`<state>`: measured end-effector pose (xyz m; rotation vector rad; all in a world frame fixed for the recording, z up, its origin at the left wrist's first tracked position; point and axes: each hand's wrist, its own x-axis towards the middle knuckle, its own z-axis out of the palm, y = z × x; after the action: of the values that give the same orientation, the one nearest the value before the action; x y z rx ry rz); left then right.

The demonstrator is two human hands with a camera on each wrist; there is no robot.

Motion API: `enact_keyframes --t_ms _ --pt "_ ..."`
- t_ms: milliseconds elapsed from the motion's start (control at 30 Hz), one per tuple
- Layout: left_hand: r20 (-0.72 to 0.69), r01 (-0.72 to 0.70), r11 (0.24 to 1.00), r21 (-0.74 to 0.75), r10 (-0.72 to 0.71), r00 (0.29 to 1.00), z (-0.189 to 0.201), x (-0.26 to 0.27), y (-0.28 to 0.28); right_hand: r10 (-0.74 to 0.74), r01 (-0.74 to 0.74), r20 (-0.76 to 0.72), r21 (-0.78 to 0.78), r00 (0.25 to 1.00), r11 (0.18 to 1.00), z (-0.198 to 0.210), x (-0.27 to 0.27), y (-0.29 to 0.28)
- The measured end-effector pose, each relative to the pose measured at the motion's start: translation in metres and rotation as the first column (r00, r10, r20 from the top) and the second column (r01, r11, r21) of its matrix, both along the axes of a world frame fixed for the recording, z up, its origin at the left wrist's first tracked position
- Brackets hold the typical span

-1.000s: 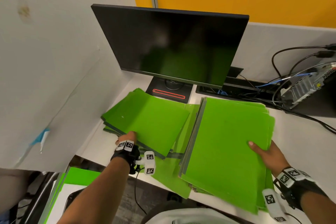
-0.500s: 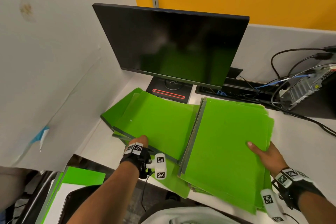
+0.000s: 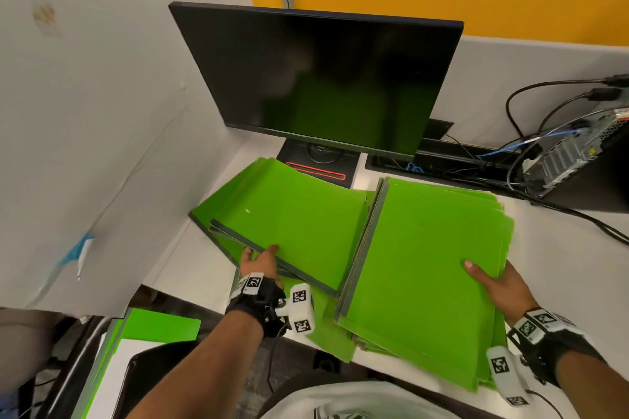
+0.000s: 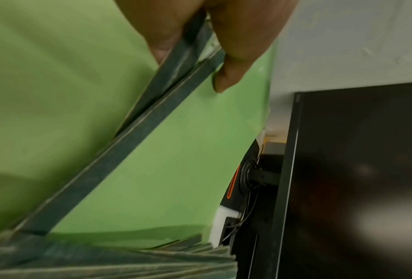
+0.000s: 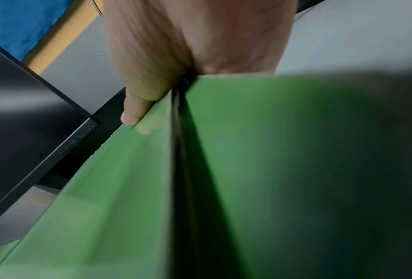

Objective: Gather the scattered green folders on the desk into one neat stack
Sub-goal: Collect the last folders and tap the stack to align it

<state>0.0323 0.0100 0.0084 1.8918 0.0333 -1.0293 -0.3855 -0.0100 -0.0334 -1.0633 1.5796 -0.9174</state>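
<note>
Mid-gather: two piles being brought together on the surface [image 3: 561, 248]. Left hand [image 3: 260, 262] clamped on the near edge of the left pile [image 3: 292, 218], thumb on top of the uppermost folder, fingers [image 4: 233, 62] curled beneath at least two dark spines, as seen from the left wrist. Right hand [image 3: 500, 286] gripping the right edge of the right pile [image 3: 418, 275], thumb flat on the top cover, fingers tucked underneath; seen from the right wrist, edge wedged into the crook of the thumb. Left pile skewed, fanned toward the far left of the left hand, its right corner touching or just beside the spines of the right pile; exactly which, hard to say. Loose sheets [image 3: 326, 333] poking out beneath, between the two hands and over the near edge. Right pile fuller, roughly squared, though ragged along the side by the right hand.

Likely next: lifting the left pile clear and laying it on top of the right one, spines matched to spines. Calls for turning the left pile to undo its skew first, and a firm pinch so the lower folders do not slide out. Afterwards, probably tapping edges flush with both hands and pulling in the stray sheets underneath. More green [image 3: 160, 325] below the left forearm, off the surface; whether part of the job, unclear
</note>
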Motion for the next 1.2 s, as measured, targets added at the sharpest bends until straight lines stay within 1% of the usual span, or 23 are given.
enact_keyframes --t_ms 33,100,167,233,267,333,400,433,533,633,700,800,867,933,1000,1100,1200 --pt "0.008 -0.039 0.998 -0.048 0.040 0.999 0.001 -0.003 0.001 -0.003 0.003 0.001 0.001 1.000 1.000 0.002 0.001 0.001" --pt "0.070 -0.046 0.985 -0.166 0.058 0.996 0.007 -0.010 0.000 -0.008 0.008 0.015 0.008 1.000 1.000 0.003 0.003 0.001" --pt "0.133 -0.014 0.956 -0.293 0.055 0.990 0.015 -0.010 -0.008 -0.007 0.007 0.001 0.014 1.000 1.000 0.003 0.004 0.003" --pt "0.219 0.044 0.921 -0.387 0.045 0.975 0.031 -0.004 -0.017 -0.007 0.007 -0.011 0.029 1.000 1.000 -0.003 0.001 0.004" --pt "0.261 0.079 0.898 -0.433 0.041 0.965 0.040 0.001 -0.020 -0.001 0.001 -0.008 0.041 1.000 0.999 -0.004 0.000 0.005" --pt "0.352 0.171 0.816 -0.552 0.042 0.935 0.066 0.014 -0.024 0.010 -0.010 -0.012 0.041 1.000 0.999 -0.003 0.000 0.005" --pt "0.461 0.298 0.731 -0.614 0.025 0.887 0.091 0.030 -0.024 0.015 -0.014 -0.021 0.051 1.000 0.999 -0.001 0.001 0.008" --pt "0.480 0.333 0.698 -0.633 0.016 0.877 0.102 0.039 -0.025 0.012 -0.010 -0.031 0.061 0.999 0.998 -0.001 0.000 0.009" --pt "0.466 0.363 0.613 -0.702 0.010 0.885 0.133 0.056 -0.025 -0.006 0.009 -0.047 0.068 0.999 0.998 -0.005 -0.001 0.010" --pt "0.461 0.397 0.532 -0.748 -0.014 0.887 0.162 0.058 -0.024 0.011 -0.006 -0.049 0.092 0.999 0.996 -0.003 0.001 0.011" --pt "0.453 0.432 0.477 -0.765 -0.077 0.888 0.181 0.056 -0.025 0.008 -0.003 -0.052 0.100 0.999 0.995 -0.001 0.002 0.010" --pt "0.426 0.484 0.425 -0.765 -0.230 0.875 0.199 0.044 -0.029 0.001 0.001 -0.030 0.069 1.000 0.998 -0.002 0.000 0.009" --pt "0.412 0.519 0.383 -0.764 -0.329 0.850 0.200 0.028 -0.034 0.005 -0.004 -0.021 0.064 1.000 0.998 0.002 0.003 0.010" --pt "0.379 0.551 0.323 -0.769 -0.464 0.801 0.196 0.006 -0.040 -0.003 0.003 -0.002 0.064 1.000 0.998 0.003 0.004 0.010" --pt "0.318 0.563 0.297 -0.772 -0.586 0.746 0.191 -0.015 -0.051 0.000 0.000 -0.003 0.053 1.000 0.999 0.002 0.003 0.010" --pt "0.238 0.576 0.306 -0.758 -0.693 0.681 0.177 -0.037 -0.074 0.003 -0.002 -0.031 0.048 1.000 0.999 0.005 0.004 0.010" --pt "0.209 0.655 0.337 -0.676 -0.765 0.610 0.146 -0.057 -0.095 0.017 -0.016 -0.002 0.067 1.000 0.998 0.010 0.004 0.010"
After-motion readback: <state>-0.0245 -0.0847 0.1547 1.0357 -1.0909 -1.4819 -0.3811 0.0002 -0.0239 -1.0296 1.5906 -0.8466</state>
